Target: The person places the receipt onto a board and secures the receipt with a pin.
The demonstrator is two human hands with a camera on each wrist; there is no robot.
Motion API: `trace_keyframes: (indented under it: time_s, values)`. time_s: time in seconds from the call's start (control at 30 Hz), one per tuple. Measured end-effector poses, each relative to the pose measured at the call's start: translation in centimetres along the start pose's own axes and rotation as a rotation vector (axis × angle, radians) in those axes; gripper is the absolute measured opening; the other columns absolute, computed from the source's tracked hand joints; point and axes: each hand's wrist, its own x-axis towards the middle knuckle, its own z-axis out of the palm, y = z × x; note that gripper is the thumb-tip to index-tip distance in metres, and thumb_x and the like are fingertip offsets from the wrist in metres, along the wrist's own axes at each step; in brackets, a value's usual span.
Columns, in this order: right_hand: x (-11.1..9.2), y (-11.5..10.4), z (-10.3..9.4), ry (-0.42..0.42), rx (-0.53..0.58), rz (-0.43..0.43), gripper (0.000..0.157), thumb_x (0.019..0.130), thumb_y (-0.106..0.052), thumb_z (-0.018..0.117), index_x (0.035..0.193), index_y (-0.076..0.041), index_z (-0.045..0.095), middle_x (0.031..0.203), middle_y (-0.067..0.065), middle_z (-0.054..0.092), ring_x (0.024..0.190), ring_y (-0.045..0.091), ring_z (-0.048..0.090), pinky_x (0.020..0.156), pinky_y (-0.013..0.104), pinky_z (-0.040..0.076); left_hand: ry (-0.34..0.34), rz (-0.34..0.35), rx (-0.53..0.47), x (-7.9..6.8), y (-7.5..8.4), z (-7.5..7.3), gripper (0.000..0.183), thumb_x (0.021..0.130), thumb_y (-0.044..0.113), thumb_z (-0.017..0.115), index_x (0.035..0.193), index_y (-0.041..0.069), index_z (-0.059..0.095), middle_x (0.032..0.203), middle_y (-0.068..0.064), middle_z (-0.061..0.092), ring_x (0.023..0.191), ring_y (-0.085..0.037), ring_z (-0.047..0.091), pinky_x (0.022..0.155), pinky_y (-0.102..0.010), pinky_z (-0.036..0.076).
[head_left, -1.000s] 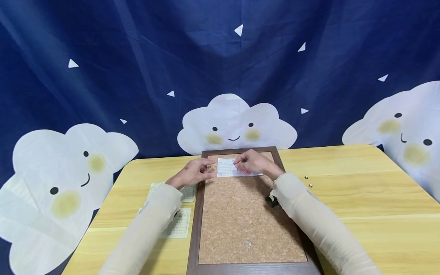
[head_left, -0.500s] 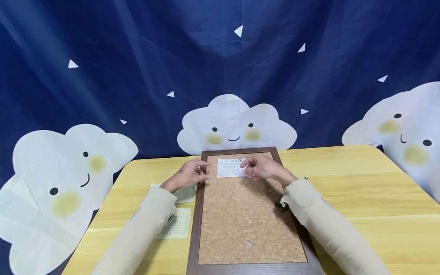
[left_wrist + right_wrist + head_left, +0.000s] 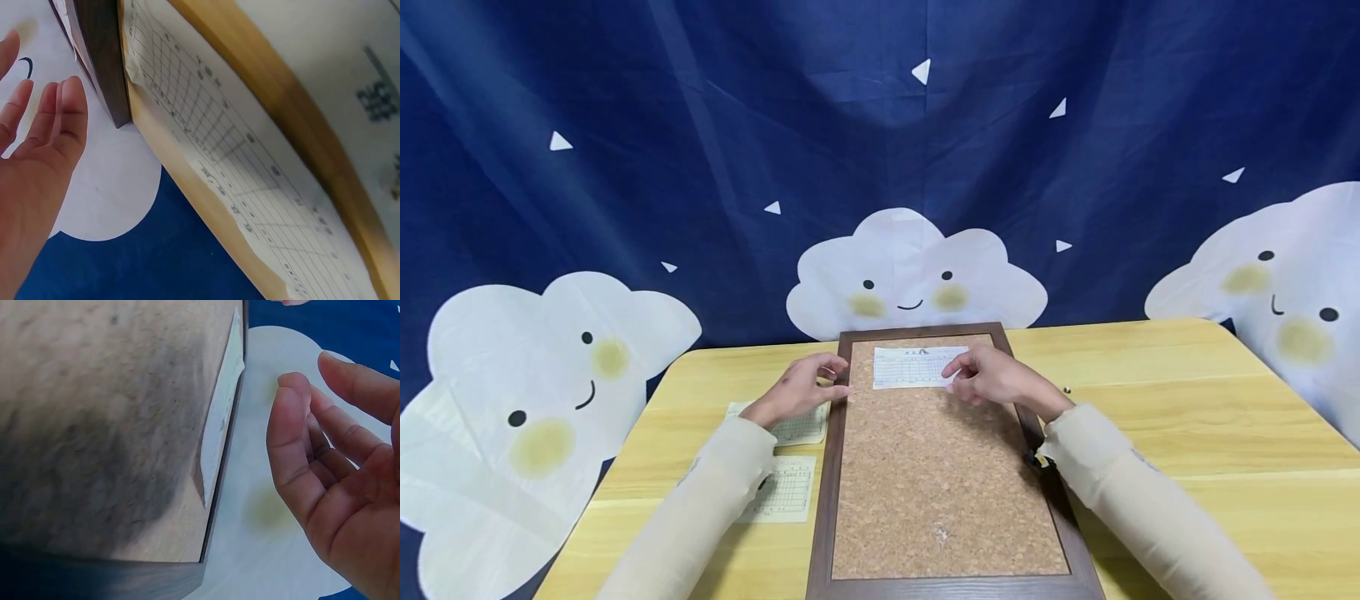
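A white printed form [image 3: 906,368] lies near the top of the framed cork board [image 3: 951,483], with a small dark spot at its top edge. In the right wrist view the paper [image 3: 220,431] appears as a narrow strip lifted slightly from the cork. My right hand [image 3: 992,377] hovers over the form's right end, fingers loosely bent and holding nothing. The left hand [image 3: 797,387] is at the board's left frame, thumb and fingers apart with nothing between them. In the left wrist view its fingers [image 3: 74,115] are relaxed beside the frame.
Two more printed forms lie on the wooden table left of the board: a farther one [image 3: 801,427] and a nearer one [image 3: 786,492], partly under the left sleeve. One small shiny stud [image 3: 1067,389] lies right of the board. A cloud-patterned blue curtain [image 3: 880,125] hangs behind.
My right hand has drawn back rightward from the form's middle, uncovering more of it. The left hand has moved left from the form's edge. The right sleeve now hides one of two studs.
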Motion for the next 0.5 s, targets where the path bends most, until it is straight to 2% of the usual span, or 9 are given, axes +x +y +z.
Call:
trace_keyframes:
  time_s: [0.27,0.5]
  values:
    - [-1.1,0.7,-0.1,-0.016,0.008,0.053,0.026,0.095,0.002,0.064,0.118,0.014,0.061,0.076,0.006,0.059,0.067,0.015,0.055,0.063,0.033,0.052,-0.009,-0.059,-0.039,-0.7,-0.8,-0.4,0.042,0.093,0.013,0.073,0.129,0.000,0.058,0.128,-0.016,0.058,0.113,-0.030,0.059,0.090,-0.041,0.052]
    - [-2.0,1.0,-0.3,-0.038,-0.009,-0.001,0.025,0.093,0.004,0.063,0.115,0.016,0.061,0.071,0.002,0.056,0.064,0.013,0.053,0.060,0.029,0.049,0.021,-0.059,-0.027,-1.0,-1.8,-0.8,0.042,0.091,0.013,0.074,0.127,-0.004,0.058,0.125,-0.019,0.060,0.109,-0.031,0.062,0.087,-0.040,0.053]
